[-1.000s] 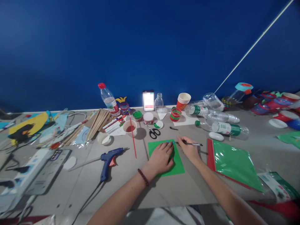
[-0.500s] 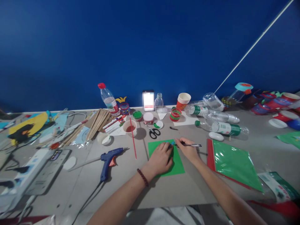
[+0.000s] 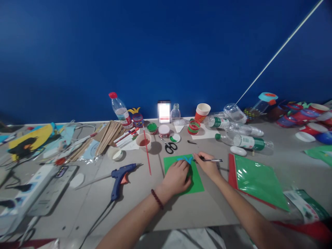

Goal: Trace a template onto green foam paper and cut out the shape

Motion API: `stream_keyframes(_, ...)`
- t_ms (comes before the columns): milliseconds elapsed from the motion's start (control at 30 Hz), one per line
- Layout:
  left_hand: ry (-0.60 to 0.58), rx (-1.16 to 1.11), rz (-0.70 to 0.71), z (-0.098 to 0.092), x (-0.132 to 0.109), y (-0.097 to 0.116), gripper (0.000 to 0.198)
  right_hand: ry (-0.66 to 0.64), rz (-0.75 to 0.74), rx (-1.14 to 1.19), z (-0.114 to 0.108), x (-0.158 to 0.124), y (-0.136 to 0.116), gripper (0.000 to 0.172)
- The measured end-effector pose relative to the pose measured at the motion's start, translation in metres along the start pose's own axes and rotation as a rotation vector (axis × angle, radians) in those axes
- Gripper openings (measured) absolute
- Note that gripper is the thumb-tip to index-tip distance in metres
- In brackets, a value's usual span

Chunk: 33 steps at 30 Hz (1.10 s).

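A green sheet (image 3: 197, 183) lies on the table in front of me, with a small light-blue cut-out (image 3: 189, 159) on its upper part. My left hand (image 3: 178, 175), with a dark red bead bracelet on the wrist, rests on the sheet, its fingertips at the lower edge of the cut-out. It looks open, fingers laid down on the paper and partly bent. A slim pen (image 3: 214, 160) is pinched in my right hand (image 3: 208, 166). That hand touches the sheet's upper right side, close beside the cut-out; the pen's tip is hard to make out.
Left of the sheet lies a blue glue gun (image 3: 120, 178), and a red stick leans on a paper cup (image 3: 143, 142). Black scissors (image 3: 171, 147) sit behind the sheet. Rightward are a plastic sleeve of green sheets (image 3: 259, 180) and several plastic bottles (image 3: 249, 141). Power strips (image 3: 54, 192) stand far left.
My left fingers have drawn back a little toward me, so more of the light-blue cut-out shows. My right hand still holds the pen in nearly the same place.
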<state>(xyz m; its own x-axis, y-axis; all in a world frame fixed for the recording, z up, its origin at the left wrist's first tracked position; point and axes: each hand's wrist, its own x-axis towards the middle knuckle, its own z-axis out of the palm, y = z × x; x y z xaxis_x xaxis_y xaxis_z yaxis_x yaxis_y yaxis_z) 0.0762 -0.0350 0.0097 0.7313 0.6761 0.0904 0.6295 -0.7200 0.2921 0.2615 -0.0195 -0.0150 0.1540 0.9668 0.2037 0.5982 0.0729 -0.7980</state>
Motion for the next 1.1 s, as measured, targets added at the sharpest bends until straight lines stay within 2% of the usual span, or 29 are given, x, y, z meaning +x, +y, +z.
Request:
stream_keyframes(433,-0.049,0.028,-0.011,-0.0075,0.0021,0.0013,0.02,-0.002,-0.018,-0.019,0.0005,-0.0013,0.001,0.047)
stream_keyframes(1100,-0.05,0.029,-0.011,-0.0059,0.0025,0.0014,0.022,-0.064,-0.053,-0.015,-0.0006,-0.0017,0.0002,0.045)
